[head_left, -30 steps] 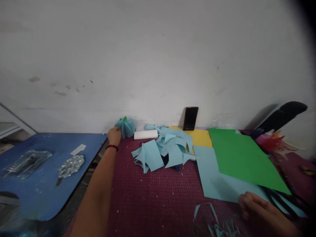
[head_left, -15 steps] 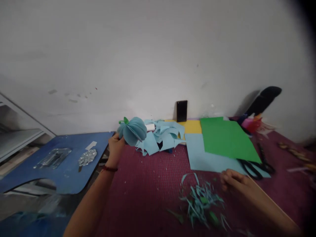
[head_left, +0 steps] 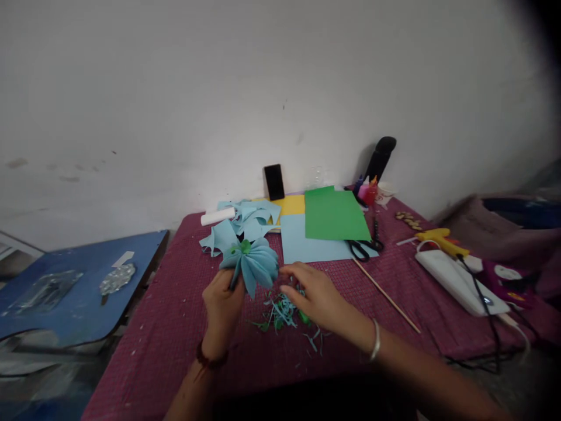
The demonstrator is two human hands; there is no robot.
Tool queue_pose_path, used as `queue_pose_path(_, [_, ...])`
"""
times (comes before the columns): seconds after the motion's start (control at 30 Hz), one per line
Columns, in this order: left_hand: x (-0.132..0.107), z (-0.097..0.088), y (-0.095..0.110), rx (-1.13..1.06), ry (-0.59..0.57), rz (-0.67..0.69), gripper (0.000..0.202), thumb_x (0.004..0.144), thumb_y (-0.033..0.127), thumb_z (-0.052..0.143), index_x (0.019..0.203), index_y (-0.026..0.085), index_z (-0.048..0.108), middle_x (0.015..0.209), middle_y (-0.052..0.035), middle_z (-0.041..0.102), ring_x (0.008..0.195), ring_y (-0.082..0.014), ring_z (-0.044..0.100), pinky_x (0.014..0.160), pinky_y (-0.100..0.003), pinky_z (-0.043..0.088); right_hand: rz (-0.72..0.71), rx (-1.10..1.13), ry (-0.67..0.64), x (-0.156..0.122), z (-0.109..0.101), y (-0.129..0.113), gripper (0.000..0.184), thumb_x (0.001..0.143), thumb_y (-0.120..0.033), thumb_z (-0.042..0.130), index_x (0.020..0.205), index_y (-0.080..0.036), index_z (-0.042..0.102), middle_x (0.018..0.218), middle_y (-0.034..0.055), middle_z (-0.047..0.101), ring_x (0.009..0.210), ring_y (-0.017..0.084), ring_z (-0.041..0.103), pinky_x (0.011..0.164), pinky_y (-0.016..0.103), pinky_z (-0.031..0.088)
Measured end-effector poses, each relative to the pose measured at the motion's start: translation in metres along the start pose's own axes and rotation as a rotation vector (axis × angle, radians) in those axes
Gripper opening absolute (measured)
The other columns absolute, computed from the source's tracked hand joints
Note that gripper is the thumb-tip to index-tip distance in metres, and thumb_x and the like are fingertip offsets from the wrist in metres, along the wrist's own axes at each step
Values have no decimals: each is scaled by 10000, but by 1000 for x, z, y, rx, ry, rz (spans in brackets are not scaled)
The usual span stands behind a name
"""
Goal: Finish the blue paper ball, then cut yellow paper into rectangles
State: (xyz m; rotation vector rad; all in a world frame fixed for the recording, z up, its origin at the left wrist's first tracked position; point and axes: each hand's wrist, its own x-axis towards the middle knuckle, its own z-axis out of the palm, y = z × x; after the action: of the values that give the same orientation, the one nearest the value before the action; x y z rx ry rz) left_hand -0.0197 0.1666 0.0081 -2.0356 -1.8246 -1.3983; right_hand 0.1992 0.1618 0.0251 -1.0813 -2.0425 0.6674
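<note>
A maroon woven-cloth desk [head_left: 175, 327] carries a flat green paper sheet [head_left: 335, 213] that overlaps a pale blue paper sheet [head_left: 302, 248] and a yellow paper sheet [head_left: 293, 204]. Black-handled scissors [head_left: 362, 248] lie at the green sheet's near corner. A black phone [head_left: 274, 182] leans upright against the wall. A thin wooden stick [head_left: 385, 295] and a yellow glue gun [head_left: 432, 235] lie further right.

The flower [head_left: 252, 266] is of thin light-blue paper, matt, folded in pleats. The scraps [head_left: 280, 310] below it are of the same paper. The table [head_left: 175, 327] has a dark red cover of woven cloth, a little rough. The green sheet [head_left: 335, 213] and the blue sheet [head_left: 302, 245] are smooth, matt paper. The phone [head_left: 274, 182] is black and glossy. The stick [head_left: 385, 295] looks like pale wood. The bangle [head_left: 375, 346] shines like metal. The white box [head_left: 456, 280] looks like smooth plastic.
</note>
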Motion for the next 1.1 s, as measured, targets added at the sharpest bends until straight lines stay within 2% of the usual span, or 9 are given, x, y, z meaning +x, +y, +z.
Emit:
queue_pose_path(0.13, [-10,8,17,117,17,120,221,846,205,583,626,181,580,624,6,592,576,-106,529,571,-219,361,-31,-197,-35,17,11,-1,189,905,-332,553,1003,-180,606,918,67,681,830,194,617,727,294,429])
queue_pose_path(0.3, [-25,9,30,162,0,138,219,878,203,547,667,190,604,645,-13,620,617,-126,587,600,-219,397,-92,-266,-3,26,25,10,191,955,-275,458,850,-187,591,735,15,647,657,142,571,609,253,335])
queue_pose_path(0.53, [-33,5,30,66,21,60,173,884,194,541,747,194,646,689,-12,647,643,-128,605,621,-226,416,-142,-231,44,27,31,13,277,961,-260,428,722,-186,545,618,-10,572,569,122,516,578,250,286])
queue_pose_path(0.7, [-33,6,26,54,23,43,190,900,207,526,746,192,638,699,-14,644,658,-135,609,635,-234,420,-114,-178,63,28,30,4,212,915,-307,511,736,-196,529,641,-22,571,591,119,522,578,241,299])
queue_pose_path(0.87, [-33,6,26,23,13,3,195,898,200,517,743,185,635,710,-18,640,639,-126,594,620,-229,409,-184,-253,102,32,35,1,281,933,-275,445,671,-193,506,617,-6,538,603,132,506,592,258,300])
queue_pose_path(1.0, [-31,2,21,-63,22,-94,251,884,231,520,644,184,578,625,9,578,566,-108,526,557,-220,374,-166,-226,86,38,37,-1,260,926,-278,460,687,-193,514,621,-9,535,593,130,493,583,255,299])
queue_pose_path(1.1, [-30,-4,14,-218,5,-229,309,879,294,517,590,184,509,537,43,469,502,-94,436,490,-213,327,-101,-124,70,40,35,-3,163,892,-280,522,752,-197,533,649,-24,542,594,120,493,578,239,312])
